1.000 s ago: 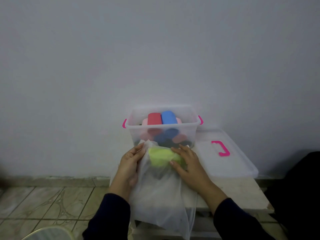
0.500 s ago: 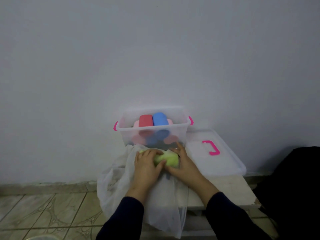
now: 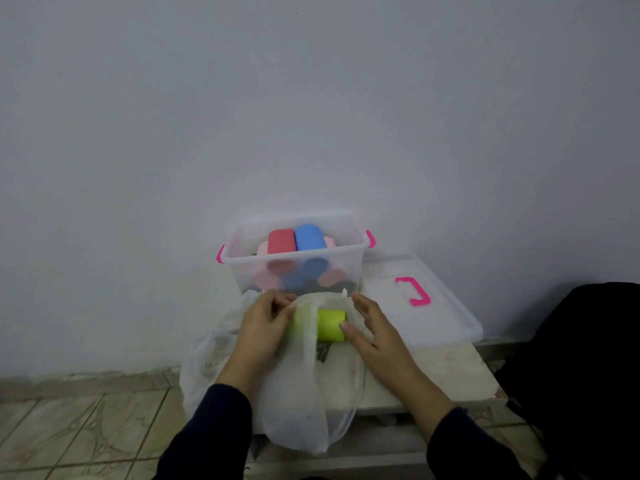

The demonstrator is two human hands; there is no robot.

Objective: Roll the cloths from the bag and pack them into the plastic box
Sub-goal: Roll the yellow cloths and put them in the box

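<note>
Green rolled cloth (image 3: 327, 324) is held between both hands atop the bag (image 3: 311, 393), long axis running hand to hand. Left hand (image 3: 265, 323) grips one end; right hand (image 3: 372, 329) presses the other, fingers relaxed. Plastic box (image 3: 294, 261) lies just beyond.

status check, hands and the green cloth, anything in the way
Left hand holds the green cloth roll; right hand steadies its other end. Roll partly under the bag mesh. Box open, lid off beside it.
</note>
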